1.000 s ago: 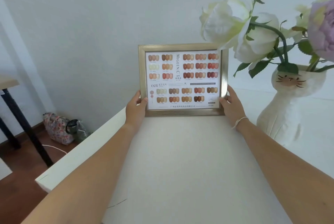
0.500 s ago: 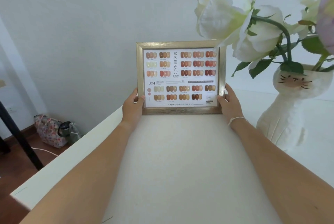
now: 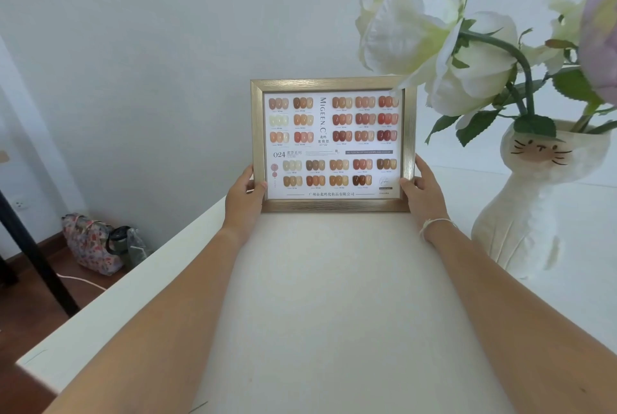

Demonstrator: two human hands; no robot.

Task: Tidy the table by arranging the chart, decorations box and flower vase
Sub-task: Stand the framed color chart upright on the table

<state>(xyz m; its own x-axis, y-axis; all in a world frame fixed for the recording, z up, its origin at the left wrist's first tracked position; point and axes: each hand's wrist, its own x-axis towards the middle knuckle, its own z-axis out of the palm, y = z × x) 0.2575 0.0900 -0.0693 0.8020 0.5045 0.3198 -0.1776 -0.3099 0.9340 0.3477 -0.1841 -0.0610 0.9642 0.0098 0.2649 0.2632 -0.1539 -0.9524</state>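
A gold-framed nail colour chart (image 3: 334, 144) stands upright at the far end of the white table (image 3: 334, 313), facing me. My left hand (image 3: 243, 195) grips its lower left edge, thumb on the front of the frame. My right hand (image 3: 422, 191) grips the lower right edge the same way. To the right stands a white cat-shaped flower vase (image 3: 531, 210) with white and lilac flowers (image 3: 434, 43); one white bloom overlaps the chart's top right corner. No decorations box is in view.
The table's left edge (image 3: 110, 300) drops to a wooden floor. A floral bag (image 3: 90, 243) lies by the wall with a white cord beside it. A black table leg (image 3: 36, 260) stands at far left. A white wall lies close behind the chart.
The view has shifted slightly left and back. Both hands keep hold of the chart, which stays upright at the same spot on the table.
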